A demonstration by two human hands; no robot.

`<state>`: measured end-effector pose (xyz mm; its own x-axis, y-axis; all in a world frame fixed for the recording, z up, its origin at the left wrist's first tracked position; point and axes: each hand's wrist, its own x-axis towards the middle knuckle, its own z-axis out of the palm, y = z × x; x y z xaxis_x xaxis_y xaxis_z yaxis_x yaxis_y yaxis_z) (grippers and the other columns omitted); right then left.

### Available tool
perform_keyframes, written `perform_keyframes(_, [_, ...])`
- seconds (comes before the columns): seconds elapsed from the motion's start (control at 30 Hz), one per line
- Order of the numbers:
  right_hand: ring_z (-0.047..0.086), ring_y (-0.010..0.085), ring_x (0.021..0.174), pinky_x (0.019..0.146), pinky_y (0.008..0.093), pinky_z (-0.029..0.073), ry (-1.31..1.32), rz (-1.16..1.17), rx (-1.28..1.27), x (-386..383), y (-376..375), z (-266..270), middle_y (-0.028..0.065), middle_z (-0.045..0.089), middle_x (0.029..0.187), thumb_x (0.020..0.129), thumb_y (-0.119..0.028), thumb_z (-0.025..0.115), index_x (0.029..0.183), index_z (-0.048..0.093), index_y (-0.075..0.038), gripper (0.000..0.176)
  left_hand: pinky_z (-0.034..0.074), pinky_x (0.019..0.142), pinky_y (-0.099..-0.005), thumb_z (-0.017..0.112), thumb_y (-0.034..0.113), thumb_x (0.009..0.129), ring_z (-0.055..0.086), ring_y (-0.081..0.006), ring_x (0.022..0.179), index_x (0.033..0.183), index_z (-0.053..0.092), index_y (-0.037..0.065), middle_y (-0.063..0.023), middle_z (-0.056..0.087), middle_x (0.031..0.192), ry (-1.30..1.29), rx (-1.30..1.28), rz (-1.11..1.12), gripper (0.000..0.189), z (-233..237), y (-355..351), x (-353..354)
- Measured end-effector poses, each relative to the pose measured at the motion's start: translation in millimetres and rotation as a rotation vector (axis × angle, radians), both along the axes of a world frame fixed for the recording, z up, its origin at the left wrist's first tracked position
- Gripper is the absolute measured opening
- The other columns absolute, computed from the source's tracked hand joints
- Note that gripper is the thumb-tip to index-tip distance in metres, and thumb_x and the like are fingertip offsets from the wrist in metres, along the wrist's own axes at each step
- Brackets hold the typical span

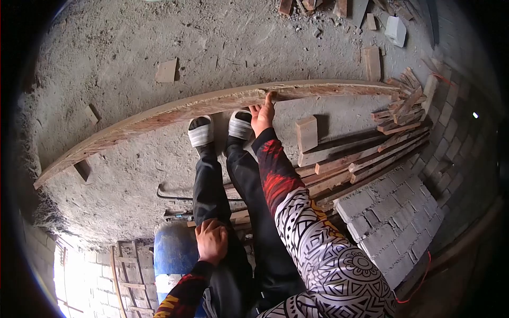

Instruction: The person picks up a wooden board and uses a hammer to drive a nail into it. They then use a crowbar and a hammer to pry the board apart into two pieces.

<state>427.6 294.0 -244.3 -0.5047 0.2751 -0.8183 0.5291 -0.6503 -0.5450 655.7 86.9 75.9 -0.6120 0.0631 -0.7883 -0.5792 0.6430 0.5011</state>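
Observation:
A long wooden board (159, 117) stretches across the floor in front of my feet, looking curved through the wide lens. My right hand (263, 117) reaches down to its near side, one finger stretched out against the board and the other fingers bent. No tool shows in that hand, though its palm side is hidden. My left hand (212, 243) rests on my left knee, holding nothing, with the fingers laid over the dark trousers. Both my feet, in light sandals (201, 133), are just behind the board.
Lumber strips (366, 159) lie to my right by a stack of grey blocks (392, 217). A short wood block (306, 133) stands near my right hand. Close to my left leg are a crowbar (172, 197) and a blue drum (175, 249). Scraps litter the far floor.

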Motion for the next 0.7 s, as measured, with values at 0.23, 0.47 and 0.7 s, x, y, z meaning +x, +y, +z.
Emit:
perform_keyframes(0.23, [0.052,0.0368,0.113,0.083,0.0421,0.058,-0.079,0.146,0.185,-46.7,-11.2,7.6,0.024,0.04,0.127,0.086,-0.049,0.067,0.123,0.039,0.009,0.074,0.036,0.095,-0.0413,0.054,0.017,0.085,0.055,-0.0237,0.11,0.08,0.068,0.007,-0.0032,0.065,0.095,0.043,0.025,0.015,0.018,-2.6,4.4,12.1])
perform_keyframes(0.47, [0.056,0.0251,0.077,0.074,0.0436,0.059,-0.294,0.205,0.258,-149.3,-37.8,-25.9,0.0069,0.049,0.091,0.088,-0.035,0.069,0.109,0.05,-0.006,0.04,0.036,0.093,-0.043,0.056,0.018,0.083,0.054,-0.0225,0.109,0.08,0.069,0.011,-0.002,0.065,0.098,0.007,0.032,-0.032,0.016,-5.4,3.4,19.4])
perform_keyframes(0.7, [0.068,0.0273,0.07,0.062,0.0368,0.058,-0.199,0.76,0.538,-151.7,-40.5,-70.5,0.0179,0.067,0.094,0.091,-0.047,0.059,0.101,0.057,0.0,0.048,0.035,0.094,-0.0422,0.055,0.024,0.085,0.053,-0.0208,0.111,0.084,0.069,0.012,-0.001,0.064,0.103,-0.014,0.05,0.003,0.019,-3.7,-6.9,9.4])
